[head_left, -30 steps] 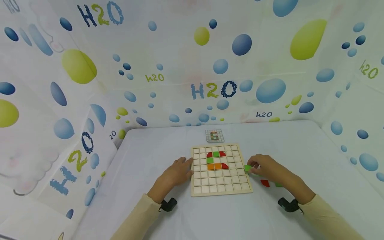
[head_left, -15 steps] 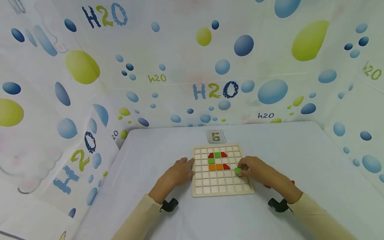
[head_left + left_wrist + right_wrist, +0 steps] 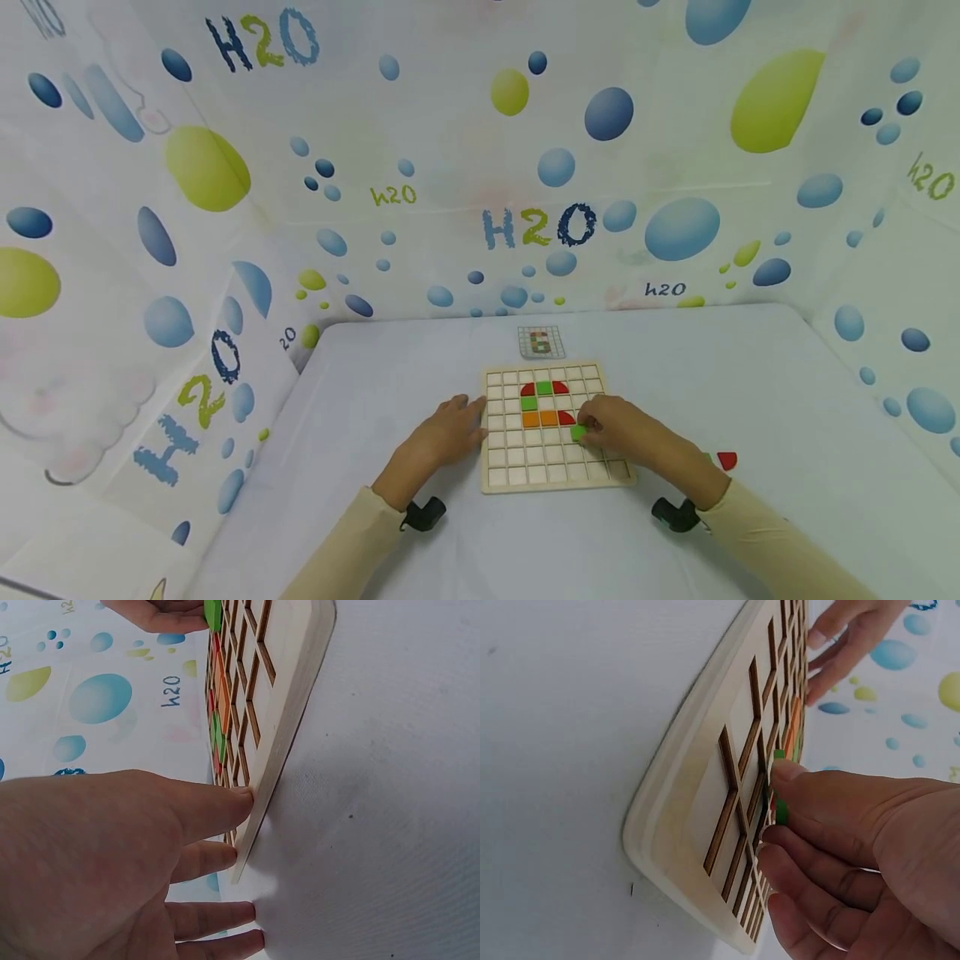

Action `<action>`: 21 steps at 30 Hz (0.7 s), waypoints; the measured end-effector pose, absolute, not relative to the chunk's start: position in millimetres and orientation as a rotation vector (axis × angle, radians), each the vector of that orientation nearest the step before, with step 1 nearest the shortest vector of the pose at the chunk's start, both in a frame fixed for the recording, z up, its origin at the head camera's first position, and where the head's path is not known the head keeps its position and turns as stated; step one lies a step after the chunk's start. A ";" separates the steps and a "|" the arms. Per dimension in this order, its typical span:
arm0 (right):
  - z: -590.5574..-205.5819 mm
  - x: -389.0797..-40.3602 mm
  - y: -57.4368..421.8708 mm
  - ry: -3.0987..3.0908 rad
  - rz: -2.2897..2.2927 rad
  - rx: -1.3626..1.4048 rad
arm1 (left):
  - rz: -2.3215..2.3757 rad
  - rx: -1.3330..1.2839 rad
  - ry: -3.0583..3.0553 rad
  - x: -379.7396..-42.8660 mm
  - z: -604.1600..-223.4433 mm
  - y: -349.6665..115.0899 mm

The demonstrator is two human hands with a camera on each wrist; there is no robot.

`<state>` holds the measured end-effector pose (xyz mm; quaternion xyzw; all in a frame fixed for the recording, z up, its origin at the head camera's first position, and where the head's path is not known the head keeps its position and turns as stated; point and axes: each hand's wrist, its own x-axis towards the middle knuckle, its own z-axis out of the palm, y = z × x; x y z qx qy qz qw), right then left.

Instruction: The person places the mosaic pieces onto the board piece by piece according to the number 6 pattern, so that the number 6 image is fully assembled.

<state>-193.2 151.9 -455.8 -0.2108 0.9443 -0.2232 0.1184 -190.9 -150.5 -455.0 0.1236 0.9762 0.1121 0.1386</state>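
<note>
My right hand [image 3: 622,429] pinches a green square tile [image 3: 781,811] between thumb and finger. It holds the tile over the wooden grid board [image 3: 517,477], near the lower right of a red quarter-round tile [image 3: 566,417]. My left hand [image 3: 444,433] touches the board's left edge with its thumb and a finger, as the left wrist view shows; its other fingers rest on the table, straight. In the board's cells lie two orange square tiles [image 3: 540,418], green squares [image 3: 528,403] and more red quarter-rounds [image 3: 560,387], set in a curved figure.
Behind the board lies a small gridded pattern card [image 3: 540,342] showing a coloured 6-like figure. Right of the board, a loose red quarter-round piece [image 3: 727,461] lies on the white table [image 3: 390,358], with a green piece partly hidden by my right forearm. Printed cloth [image 3: 450,150] hangs around the table.
My right hand has carried the green tile leftward from beside the board's right edge to over its cells, near the lower red tile. My left hand stays at the board's left edge.
</note>
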 end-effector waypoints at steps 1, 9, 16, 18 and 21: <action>-455.9 -192.8 150.7 2.767 -0.638 -0.618 | 0.321 0.356 2.822 -190.7 -455.4 -150.4; -455.8 -190.7 146.3 2.799 -0.588 -0.649 | 0.318 0.363 2.828 -190.0 -454.2 -150.8; -454.6 -189.3 141.2 2.807 -0.543 -0.664 | 0.327 0.364 2.827 -190.3 -456.0 -151.0; -454.2 -188.5 139.3 2.808 -0.529 -0.658 | 0.327 0.364 2.829 -190.3 -457.2 -151.0; -454.9 -187.5 137.1 2.817 -0.512 -0.657 | 0.322 0.361 2.829 -190.4 -458.5 -151.2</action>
